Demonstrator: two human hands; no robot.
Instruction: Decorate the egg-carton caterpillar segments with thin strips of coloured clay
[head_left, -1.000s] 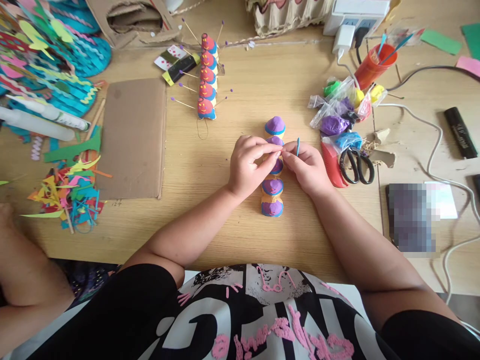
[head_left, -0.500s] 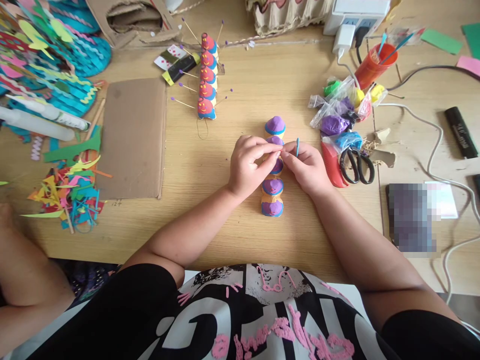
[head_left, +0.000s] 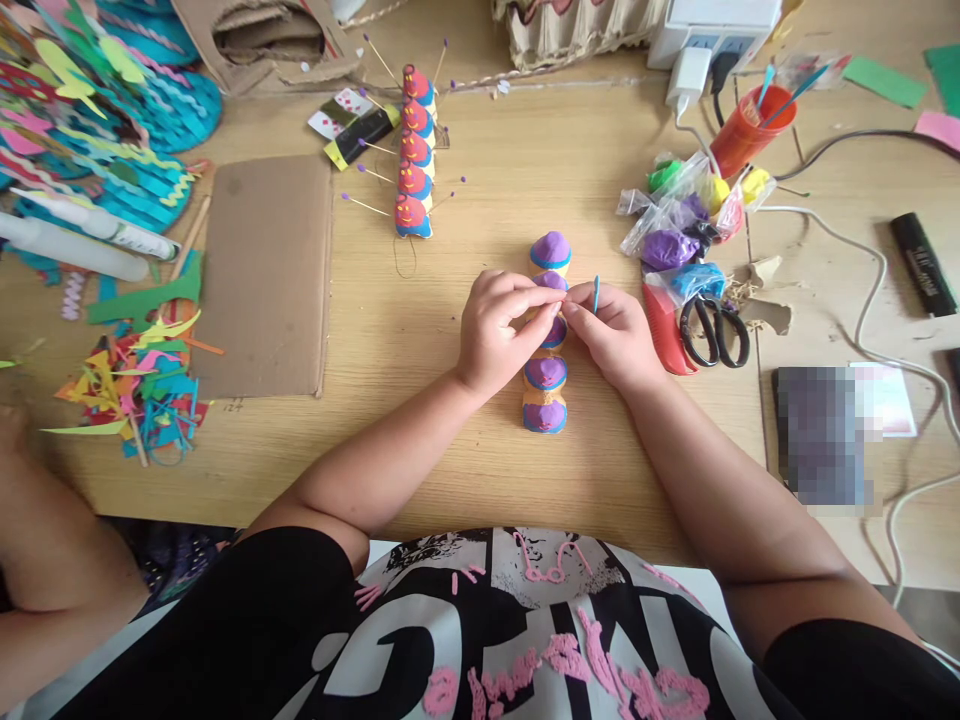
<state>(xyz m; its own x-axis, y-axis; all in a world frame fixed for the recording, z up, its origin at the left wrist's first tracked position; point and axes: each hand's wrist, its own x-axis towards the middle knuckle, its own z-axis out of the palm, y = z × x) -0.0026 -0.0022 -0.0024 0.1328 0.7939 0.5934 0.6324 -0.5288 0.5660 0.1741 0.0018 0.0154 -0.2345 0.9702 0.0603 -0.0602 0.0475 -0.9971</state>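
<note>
A row of egg-carton cups topped with purple clay and blue rims (head_left: 545,375) stands upright from me on the table. Over its middle, my left hand (head_left: 502,325) pinches with thumb and forefinger; a tiny reddish bit shows at the fingertips. My right hand (head_left: 615,330) meets it there, fingertips nearly touching, with a thin blue tool (head_left: 596,294) sticking up between its thumb and fingers. Farther back on the left is a finished-looking row of red and blue cups (head_left: 415,150) with faces and purple-tipped sticks.
Brown cardboard (head_left: 266,280) and colourful paper scraps (head_left: 142,390) lie left. Right are bagged clay (head_left: 671,250), black-handled scissors (head_left: 714,332), a red cup (head_left: 752,130) of tools, a black marker (head_left: 922,265) and white cable. Another person's arm (head_left: 60,540) is at the left edge.
</note>
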